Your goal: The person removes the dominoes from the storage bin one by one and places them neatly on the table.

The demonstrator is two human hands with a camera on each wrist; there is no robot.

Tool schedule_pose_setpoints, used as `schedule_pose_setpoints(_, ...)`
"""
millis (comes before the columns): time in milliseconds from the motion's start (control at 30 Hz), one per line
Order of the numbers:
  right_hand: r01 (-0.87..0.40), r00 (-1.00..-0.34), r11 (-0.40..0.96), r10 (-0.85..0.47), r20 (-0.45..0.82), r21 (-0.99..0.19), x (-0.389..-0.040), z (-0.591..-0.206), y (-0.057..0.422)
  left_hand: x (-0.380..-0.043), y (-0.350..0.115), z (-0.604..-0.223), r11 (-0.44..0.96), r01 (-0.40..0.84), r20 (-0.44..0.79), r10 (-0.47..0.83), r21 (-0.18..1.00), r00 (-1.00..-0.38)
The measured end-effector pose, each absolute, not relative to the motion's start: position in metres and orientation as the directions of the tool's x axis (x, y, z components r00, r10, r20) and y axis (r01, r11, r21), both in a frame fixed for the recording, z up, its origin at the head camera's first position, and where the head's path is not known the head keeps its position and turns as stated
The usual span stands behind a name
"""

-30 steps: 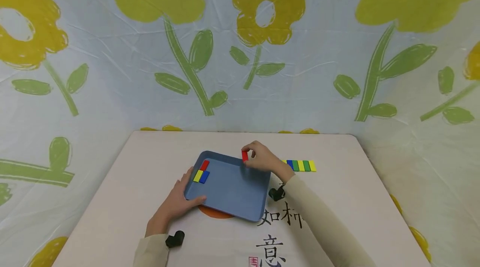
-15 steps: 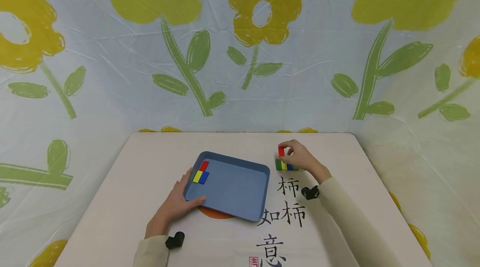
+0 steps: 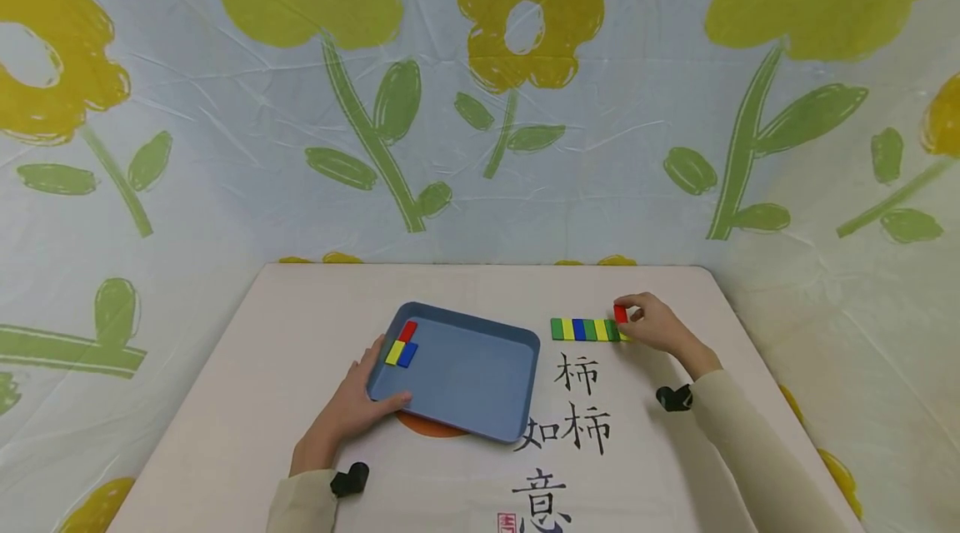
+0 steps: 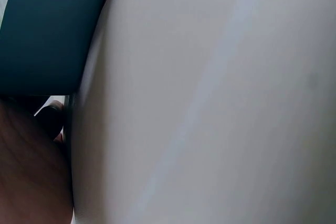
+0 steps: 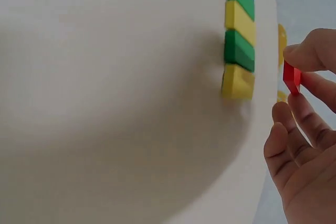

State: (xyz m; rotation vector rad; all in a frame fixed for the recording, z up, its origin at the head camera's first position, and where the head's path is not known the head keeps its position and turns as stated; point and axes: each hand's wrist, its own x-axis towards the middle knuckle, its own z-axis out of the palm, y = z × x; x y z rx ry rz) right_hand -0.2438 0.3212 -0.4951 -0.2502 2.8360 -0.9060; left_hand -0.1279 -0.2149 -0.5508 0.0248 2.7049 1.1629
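Observation:
My right hand (image 3: 660,326) pinches a small red block (image 3: 620,314) upright between thumb and fingertips, just above the right end of a row of coloured blocks (image 3: 588,330). In the right wrist view the red block (image 5: 292,77) is apart from the row's yellow end block (image 5: 239,82). My left hand (image 3: 351,401) holds the blue-grey tray (image 3: 472,383) at its near left corner, thumb over the front rim and fingers along the left side. Inside the tray, a red block (image 3: 407,331), a yellow block (image 3: 395,352) and a blue block (image 3: 408,355) lie together at the left.
The pale table mat (image 3: 300,325) carries black brush characters (image 3: 585,425) right of the tray. An orange printed shape (image 3: 431,426) shows partly under the tray's front edge. Behind the table hangs a flower-printed cloth (image 3: 630,141).
My right hand has carried the red block rightward from over the tray's back edge, along the row, to its right end. The left hand and the tray stay put.

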Motion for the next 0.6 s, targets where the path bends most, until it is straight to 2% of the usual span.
schedule_pose_setpoints(600, -0.091, -0.972, 0.824, -0.196, -0.131, -0.560, -0.238, -0.519, 0.346, -0.129, -0.217, -0.554, 0.690, -0.045, -0.159, 0.103, 0.723, -0.982)
